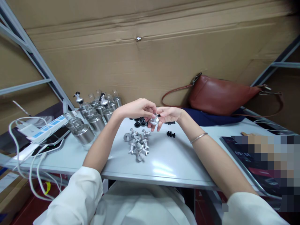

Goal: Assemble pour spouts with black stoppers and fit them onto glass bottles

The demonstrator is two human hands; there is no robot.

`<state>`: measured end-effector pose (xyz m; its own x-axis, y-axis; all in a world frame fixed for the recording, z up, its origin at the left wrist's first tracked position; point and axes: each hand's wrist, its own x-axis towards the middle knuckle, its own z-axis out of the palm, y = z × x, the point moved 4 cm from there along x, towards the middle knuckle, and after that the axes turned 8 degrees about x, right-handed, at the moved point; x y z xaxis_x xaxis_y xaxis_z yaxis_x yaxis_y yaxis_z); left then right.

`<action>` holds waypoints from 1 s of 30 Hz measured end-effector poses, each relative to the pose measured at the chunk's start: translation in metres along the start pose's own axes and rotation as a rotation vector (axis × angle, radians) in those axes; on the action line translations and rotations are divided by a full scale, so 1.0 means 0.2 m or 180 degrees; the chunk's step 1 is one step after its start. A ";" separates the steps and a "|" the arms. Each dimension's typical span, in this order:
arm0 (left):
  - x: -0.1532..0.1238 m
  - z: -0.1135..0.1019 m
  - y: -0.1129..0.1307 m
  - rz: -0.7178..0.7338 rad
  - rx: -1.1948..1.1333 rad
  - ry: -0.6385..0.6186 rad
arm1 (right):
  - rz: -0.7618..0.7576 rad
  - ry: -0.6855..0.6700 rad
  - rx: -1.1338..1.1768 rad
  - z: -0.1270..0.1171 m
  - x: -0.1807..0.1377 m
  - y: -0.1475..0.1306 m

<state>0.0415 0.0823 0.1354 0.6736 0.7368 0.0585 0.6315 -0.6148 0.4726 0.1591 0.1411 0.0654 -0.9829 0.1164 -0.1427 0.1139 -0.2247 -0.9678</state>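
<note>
My left hand (144, 109) pinches a silver pourer cap (154, 120) above the far part of the table. Close against it, my right hand (167, 115) has its thumb and fingers bent around the cap's side, with a small black part (158, 115) at the thumb tip. Below the hands lies a loose pile of silver pourer caps (139, 145). Black round stoppers (140, 122) sit just behind the pile, partly hidden by my left hand. A small cluster of black parts (171, 134) rests under my right wrist, with more black pieces (170, 122) behind.
Several glass bottles with steel sleeves (84, 133) stand on the left, two with pourers fitted. Farther left are a power strip (48, 128) and white cables. A brown leather bag (220, 95) lies at back right on dark blue cloth (206, 118). A tablet (248, 165) lies right.
</note>
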 end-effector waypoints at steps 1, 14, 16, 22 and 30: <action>0.00 0.00 0.00 0.0010 0.0033 0.0002 | 0.0028 -0.0006 -0.0015 0.00 0.01 0.01; 0.00 -0.02 0.01 -0.0021 0.0393 0.0147 | 0.0427 0.0346 -0.0307 0.01 0.03 0.01; -0.01 -0.02 0.01 -0.0028 0.0420 0.0128 | 0.0370 0.0227 -0.0287 0.02 0.03 0.00; -0.02 -0.05 -0.04 -0.0224 0.0593 0.0103 | 0.0129 0.1352 -0.1320 0.02 -0.08 -0.14; 0.00 -0.02 -0.04 -0.0188 0.0635 0.0011 | -0.0157 0.1745 -0.2724 0.11 -0.12 -0.28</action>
<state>0.0352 0.0888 0.1353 0.6321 0.7739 0.0392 0.7335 -0.6139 0.2916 0.1730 0.1290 0.1281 -0.8121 0.5825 0.0341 0.3516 0.5351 -0.7682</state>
